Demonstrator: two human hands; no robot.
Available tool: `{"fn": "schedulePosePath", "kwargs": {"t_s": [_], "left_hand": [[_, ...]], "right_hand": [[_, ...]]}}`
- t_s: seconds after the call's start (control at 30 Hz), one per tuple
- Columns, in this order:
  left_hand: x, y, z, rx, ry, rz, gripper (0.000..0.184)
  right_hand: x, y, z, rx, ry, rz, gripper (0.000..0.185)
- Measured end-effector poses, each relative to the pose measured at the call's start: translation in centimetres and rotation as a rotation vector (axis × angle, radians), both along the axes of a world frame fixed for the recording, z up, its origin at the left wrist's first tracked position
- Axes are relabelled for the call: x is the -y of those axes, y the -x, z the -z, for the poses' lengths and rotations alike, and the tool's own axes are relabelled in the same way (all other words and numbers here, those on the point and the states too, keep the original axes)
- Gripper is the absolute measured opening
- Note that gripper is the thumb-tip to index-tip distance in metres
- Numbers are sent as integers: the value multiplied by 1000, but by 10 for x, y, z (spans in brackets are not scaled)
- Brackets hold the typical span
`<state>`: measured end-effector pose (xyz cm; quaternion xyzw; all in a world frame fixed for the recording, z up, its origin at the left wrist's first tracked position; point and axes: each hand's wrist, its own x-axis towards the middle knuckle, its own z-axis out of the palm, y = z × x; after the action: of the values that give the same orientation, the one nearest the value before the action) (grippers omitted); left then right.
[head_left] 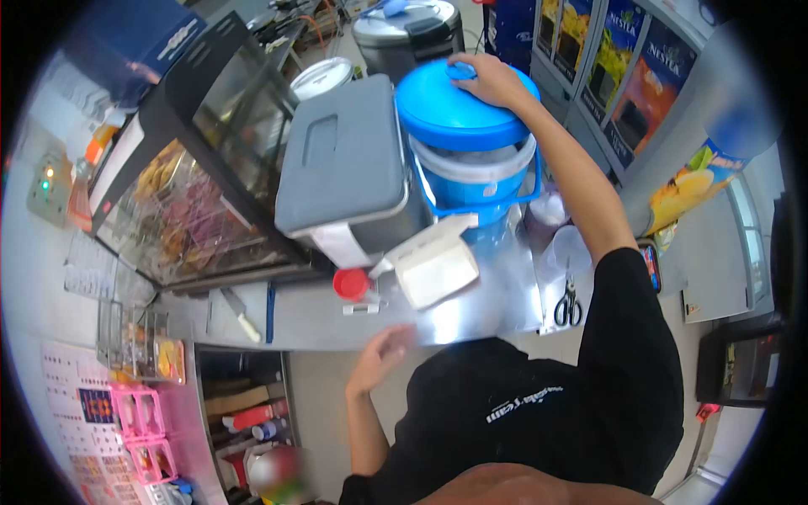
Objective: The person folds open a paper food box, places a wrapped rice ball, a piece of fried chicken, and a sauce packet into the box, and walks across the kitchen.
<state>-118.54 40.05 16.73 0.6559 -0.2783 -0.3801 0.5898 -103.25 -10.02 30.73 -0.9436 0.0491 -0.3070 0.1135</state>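
My right hand (pixel 495 82) is closed on the small knob of a round blue lid (pixel 438 114). The lid sits tilted over a blue bucket (pixel 467 185) with a white rim, and a gap shows below its near edge. My left hand (pixel 383 358) hangs at the front edge of the metal counter (pixel 497 307), fingers loosely stretched and slightly blurred, holding nothing. On the counter near it stand an open white takeaway box (pixel 436 276) and a red cup (pixel 351 284).
A grey-lidded cool box (pixel 345 160) stands left of the bucket, beside a glass food warmer (pixel 202 185). A knife (pixel 241 316) lies at the counter's left, and black scissors (pixel 568 305) lie at its right. Clear plastic cups (pixel 566 252) stand near the scissors.
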Motion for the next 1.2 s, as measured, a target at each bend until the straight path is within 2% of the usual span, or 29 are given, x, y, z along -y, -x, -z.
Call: {"fn": "schedulePosePath", "kwargs": {"t_s": [0.1, 0.17, 0.2, 0.3, 0.37, 0.43, 0.53, 0.6, 0.63, 0.67, 0.7, 0.73, 0.77, 0.83, 0.93, 1.07, 1.2], "left_hand": [[46, -17, -29, 21, 95, 198, 43], [82, -33, -58, 114, 79, 313, 43], [104, -43, -71, 183, 64, 358, 44], [163, -64, -100, 394, 7, 439, 44], [186, -76, -117, 550, -42, 464, 43], [199, -82, -123, 696, -82, 449, 42], [196, -98, -115, 576, -62, 412, 41], [180, -108, -105, 453, -37, 393, 42], [170, -113, -99, 384, -9, 378, 43], [162, -118, -93, 316, 20, 354, 44], [154, -123, -89, 250, 62, 354, 44], [146, -128, -84, 185, 101, 356, 44], [141, -131, -81, 120, 137, 361, 44], [144, -134, -77, 100, 148, 349, 47], [157, -132, -84, 105, 117, 401, 51], [179, -133, -86, 145, 149, 530, 50], [184, -131, -84, 238, 129, 555, 50]], "right_hand": [[-15, -16, -69, 300, 3, -153, 43], [-50, -42, -92, 229, -74, -236, 42], [-72, -54, -94, 209, -28, -330, 43], [-145, -87, -61, -57, -115, -454, 47], [-180, -114, -17, 10, -84, -528, 48], [-196, -109, -12, -83, -156, -535, 48], [-178, -106, -7, 35, -85, -554, 47], [-126, -79, -44, 0, -83, -487, 46], [-92, -80, -37, 134, -116, -482, 43], [-52, -85, -31, 144, -101, -480, 37], [-18, -78, -36, -157, -79, -468, 30], [19, -76, -16, -292, -131, -558, 25], [49, -74, 8, -498, -31, -518, 28], [77, -49, 33, -796, 25, -445, 42], [74, -50, 35, -1166, 10, -304, 62], [73, -62, 24, -1359, 132, -298, 81], [62, -67, 12, -1443, 212, -278, 82]]}}
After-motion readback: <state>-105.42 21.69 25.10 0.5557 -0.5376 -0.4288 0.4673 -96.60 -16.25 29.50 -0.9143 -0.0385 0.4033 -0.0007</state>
